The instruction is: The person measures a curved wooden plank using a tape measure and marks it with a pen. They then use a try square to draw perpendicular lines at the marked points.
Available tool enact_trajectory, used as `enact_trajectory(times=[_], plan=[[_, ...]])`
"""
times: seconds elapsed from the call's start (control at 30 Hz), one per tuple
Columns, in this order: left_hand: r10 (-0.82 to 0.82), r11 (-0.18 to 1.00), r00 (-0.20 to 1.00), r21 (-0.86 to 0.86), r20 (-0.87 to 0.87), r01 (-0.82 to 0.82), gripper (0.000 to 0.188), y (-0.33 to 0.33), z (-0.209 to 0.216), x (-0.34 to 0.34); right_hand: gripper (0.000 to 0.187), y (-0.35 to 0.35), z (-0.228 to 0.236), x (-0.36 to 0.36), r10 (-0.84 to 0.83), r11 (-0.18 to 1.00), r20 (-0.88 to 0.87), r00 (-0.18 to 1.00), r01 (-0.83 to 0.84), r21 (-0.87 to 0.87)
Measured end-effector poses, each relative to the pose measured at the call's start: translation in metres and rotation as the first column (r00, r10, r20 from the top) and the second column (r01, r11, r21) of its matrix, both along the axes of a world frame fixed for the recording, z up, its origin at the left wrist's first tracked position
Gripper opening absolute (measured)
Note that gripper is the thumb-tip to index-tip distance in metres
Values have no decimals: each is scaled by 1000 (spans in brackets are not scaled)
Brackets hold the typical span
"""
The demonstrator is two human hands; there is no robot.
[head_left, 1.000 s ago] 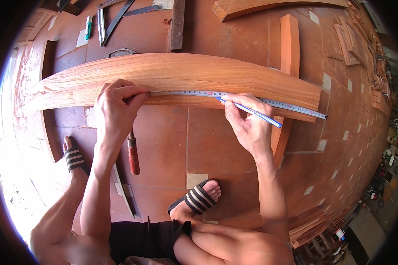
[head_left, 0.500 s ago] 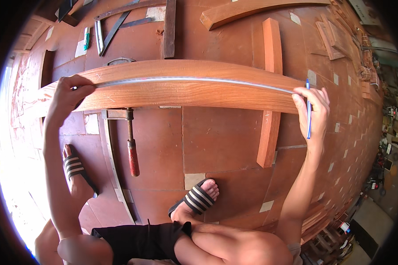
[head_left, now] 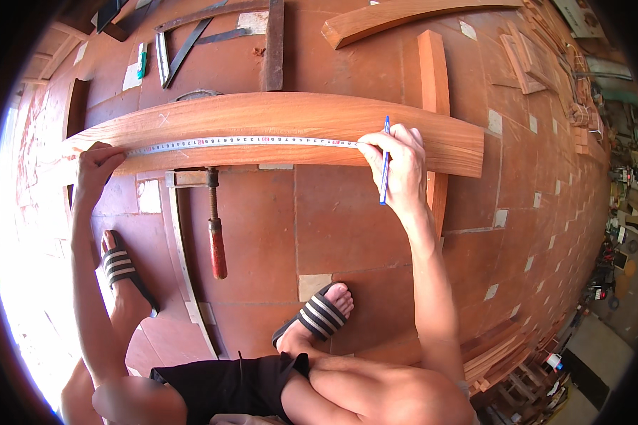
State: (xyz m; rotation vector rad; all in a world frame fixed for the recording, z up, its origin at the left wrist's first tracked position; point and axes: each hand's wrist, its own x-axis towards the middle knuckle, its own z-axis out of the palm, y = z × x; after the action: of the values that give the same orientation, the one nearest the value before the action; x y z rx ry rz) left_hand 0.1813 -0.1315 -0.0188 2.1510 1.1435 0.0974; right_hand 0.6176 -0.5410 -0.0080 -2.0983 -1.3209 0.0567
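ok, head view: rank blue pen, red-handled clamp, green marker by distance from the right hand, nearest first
1. blue pen: held in the right hand.
2. red-handled clamp: on the floor, lower left of that hand.
3. green marker: far upper left, beyond the curved plank.

Single head-worn fisheye view looks steeply down, close above the floor (head_left: 276,234).
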Motion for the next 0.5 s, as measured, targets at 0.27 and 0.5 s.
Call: enact_trajectory(times=[0.27, 0.5], plan=[[-22, 997, 1000, 71, 12, 21, 18, -16, 1, 3, 5, 0, -2, -5, -3, 1000, 80, 997, 2, 17], [8, 999, 1000, 35, -13, -8, 16, -18, 2, -1, 5, 0, -2, -6, -13, 1000, 89, 996, 12, 14]])
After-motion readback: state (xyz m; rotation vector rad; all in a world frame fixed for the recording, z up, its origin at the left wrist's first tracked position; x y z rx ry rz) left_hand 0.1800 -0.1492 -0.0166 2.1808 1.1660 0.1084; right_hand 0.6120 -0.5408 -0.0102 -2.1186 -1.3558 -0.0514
